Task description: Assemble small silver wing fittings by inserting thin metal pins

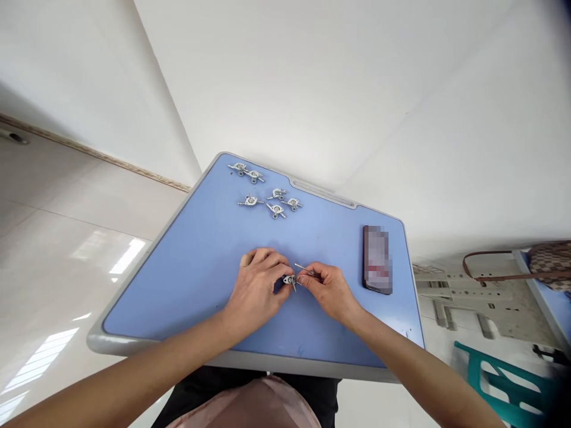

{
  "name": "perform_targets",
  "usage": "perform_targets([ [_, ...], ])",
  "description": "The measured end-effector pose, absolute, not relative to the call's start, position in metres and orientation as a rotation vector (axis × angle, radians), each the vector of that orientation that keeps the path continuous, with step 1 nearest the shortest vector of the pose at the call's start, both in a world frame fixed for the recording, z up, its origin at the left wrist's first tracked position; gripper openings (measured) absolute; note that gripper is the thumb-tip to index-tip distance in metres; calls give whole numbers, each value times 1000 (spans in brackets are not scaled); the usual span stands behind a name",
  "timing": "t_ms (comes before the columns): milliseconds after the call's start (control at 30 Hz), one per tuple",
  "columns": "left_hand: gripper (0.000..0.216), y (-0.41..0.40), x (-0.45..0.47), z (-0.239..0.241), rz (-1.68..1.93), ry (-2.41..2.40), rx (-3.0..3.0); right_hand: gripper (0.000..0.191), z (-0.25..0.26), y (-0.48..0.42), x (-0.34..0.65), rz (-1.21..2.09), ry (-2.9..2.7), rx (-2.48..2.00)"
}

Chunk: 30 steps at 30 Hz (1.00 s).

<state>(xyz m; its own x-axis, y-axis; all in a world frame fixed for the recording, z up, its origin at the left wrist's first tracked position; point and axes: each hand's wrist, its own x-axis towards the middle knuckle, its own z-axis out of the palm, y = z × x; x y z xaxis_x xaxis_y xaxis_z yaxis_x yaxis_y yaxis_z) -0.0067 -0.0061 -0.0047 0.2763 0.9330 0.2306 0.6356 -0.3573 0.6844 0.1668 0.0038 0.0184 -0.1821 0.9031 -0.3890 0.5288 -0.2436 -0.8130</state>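
Near the front middle of the blue desk (pixel 203 261), my left hand (pixel 259 279) is closed on a small silvery metal valve (pixel 289 279), which looks like a fuel tap with thin spouts. My right hand (pixel 328 288) meets it from the right, fingertips pinched at the valve's side. A thin metal rod (pixel 303 268) sticks out leftward from the right fingers. Whether the rod is a separate part or a tool, I cannot tell. Fingers hide part of the valve. Farther back lie several similar metal valves (pixel 276 211), loosely grouped and apart from both hands.
A phone (pixel 377 260) with a blurred screen lies at the desk's right. Along the far edge runs a grey pen groove (pixel 323 193), close to the white wall (pixel 312 89). A green plastic stool (pixel 504 380) and a checked bag (pixel 551 266) are off to the right.
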Motion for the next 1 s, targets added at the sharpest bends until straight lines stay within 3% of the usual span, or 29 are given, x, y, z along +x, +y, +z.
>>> perform_targets([
  [233, 13, -6, -8, -3, 839, 1389, 2089, 19, 19, 10, 168, 1220, -1838, -1920],
  [667, 10, -6, -9, -5, 851, 1399, 2080, 18, 31, 21, 191, 1259, -1908, -1823],
  [1000, 9, -7, -9, -4, 843, 1388, 2093, 14, 24, 13, 197, 932, -2261, -1721],
])
